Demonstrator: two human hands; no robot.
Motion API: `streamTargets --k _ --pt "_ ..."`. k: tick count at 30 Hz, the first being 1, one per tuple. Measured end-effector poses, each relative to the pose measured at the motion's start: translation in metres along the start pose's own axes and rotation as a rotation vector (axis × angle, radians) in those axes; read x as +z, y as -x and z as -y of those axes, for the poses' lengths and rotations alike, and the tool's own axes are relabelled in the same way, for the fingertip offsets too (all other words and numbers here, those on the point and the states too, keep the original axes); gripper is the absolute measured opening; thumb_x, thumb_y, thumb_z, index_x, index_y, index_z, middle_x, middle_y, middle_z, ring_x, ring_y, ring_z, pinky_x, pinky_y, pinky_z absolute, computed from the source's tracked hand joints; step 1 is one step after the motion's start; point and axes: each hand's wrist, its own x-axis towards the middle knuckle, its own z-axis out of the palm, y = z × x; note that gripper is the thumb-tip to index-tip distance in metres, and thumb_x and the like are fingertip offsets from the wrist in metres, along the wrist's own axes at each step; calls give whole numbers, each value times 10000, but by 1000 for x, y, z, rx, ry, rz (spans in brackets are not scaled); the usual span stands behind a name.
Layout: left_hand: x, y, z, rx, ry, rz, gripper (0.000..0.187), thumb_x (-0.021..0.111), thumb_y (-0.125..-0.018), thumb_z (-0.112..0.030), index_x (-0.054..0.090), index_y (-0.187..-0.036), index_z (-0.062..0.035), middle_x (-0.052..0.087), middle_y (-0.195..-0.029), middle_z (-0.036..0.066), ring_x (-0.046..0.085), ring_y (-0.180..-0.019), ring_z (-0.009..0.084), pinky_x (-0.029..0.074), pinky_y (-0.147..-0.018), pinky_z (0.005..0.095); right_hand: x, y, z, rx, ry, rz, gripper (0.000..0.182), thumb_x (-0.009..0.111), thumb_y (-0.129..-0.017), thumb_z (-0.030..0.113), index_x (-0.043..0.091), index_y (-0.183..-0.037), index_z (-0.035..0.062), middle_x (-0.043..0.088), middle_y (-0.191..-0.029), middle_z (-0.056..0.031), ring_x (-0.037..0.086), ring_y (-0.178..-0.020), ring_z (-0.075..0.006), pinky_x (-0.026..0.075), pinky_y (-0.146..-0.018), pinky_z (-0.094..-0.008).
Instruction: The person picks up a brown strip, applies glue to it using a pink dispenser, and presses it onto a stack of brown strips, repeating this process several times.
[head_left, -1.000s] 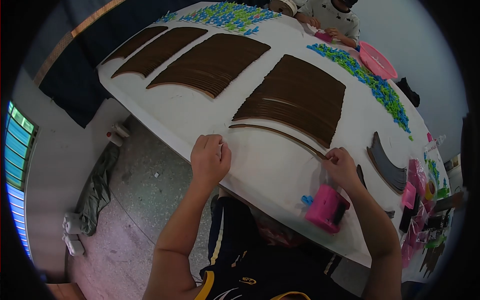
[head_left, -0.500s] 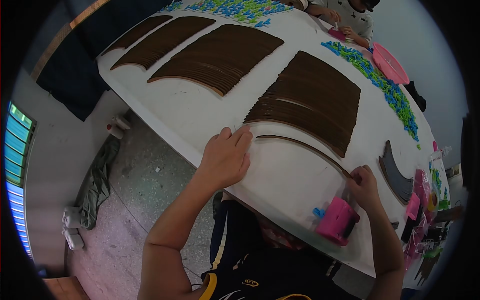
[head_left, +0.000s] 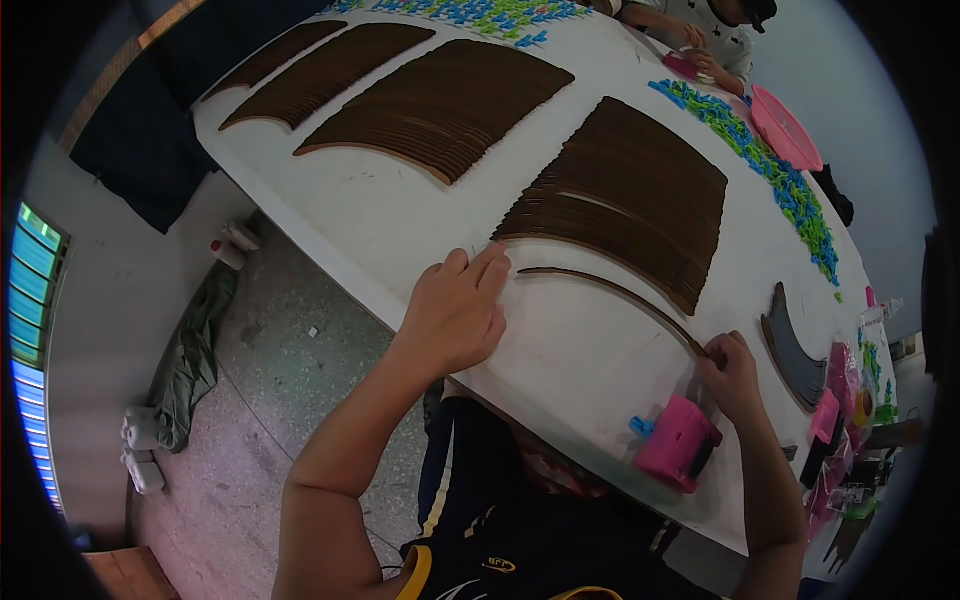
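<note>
My right hand (head_left: 730, 375) pinches the right end of a thin, curved brown strip (head_left: 625, 293), which lies on the white table by itself. My left hand (head_left: 455, 310) rests on the table with its fingers stretched out, its fingertips at the near left corner of a row of brown curved strips (head_left: 630, 195) laid side by side. The loose strip's left end is just right of those fingers. Below my right hand stands a pink box-like device (head_left: 678, 445) with a small blue piece (head_left: 641, 426) at its left side.
More rows of brown strips (head_left: 450, 105) lie further left. Blue and green small pieces (head_left: 770, 165) are heaped along the far side, beside a pink basket (head_left: 785, 130). Grey curved strips (head_left: 792, 350) lie at the right. Across the table, another person's hands (head_left: 700, 60) work at a pink object.
The view has shifted slightly. Both hands stay nearly in place, the right still pinching the strip's end.
</note>
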Motion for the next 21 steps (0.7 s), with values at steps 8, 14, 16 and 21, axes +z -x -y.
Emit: streamTargets --k 8,14,16,21 --pt "0 0 0 -7 53 -36 488 686 -836 -164 601 -1289 -5 620 -1447 135 600 -1062 309 550 -866 451 0 -2 -3 -31 14 0 133 704 -852 68 684 -937 -32 583 -957 -104 602 -799 -199 513 -731 -343" --pt "13 12 7 -11 124 -193 403 682 -782 -103 644 -1173 -13 695 -1253 131 606 -980 326 547 -833 461 -1 -3 -3 -46 36 15 149 713 -849 88 694 -943 -27 596 -967 -113 606 -796 -205 523 -742 -344" --pt "21 19 8 -4 147 -279 368 681 -771 -87 660 -1132 -18 714 -1187 125 608 -947 329 544 -817 465 -1 -4 -1 -48 30 25 151 718 -849 91 694 -941 -26 597 -969 -113 606 -796 -203 522 -741 -342" --pt "16 22 -18 123 221 -260 282 718 -797 -116 690 -1068 -44 715 -1160 115 609 -947 320 531 -818 459 4 -13 9 -77 12 41 159 735 -850 105 695 -937 -22 600 -978 -107 606 -794 -197 518 -738 -339"
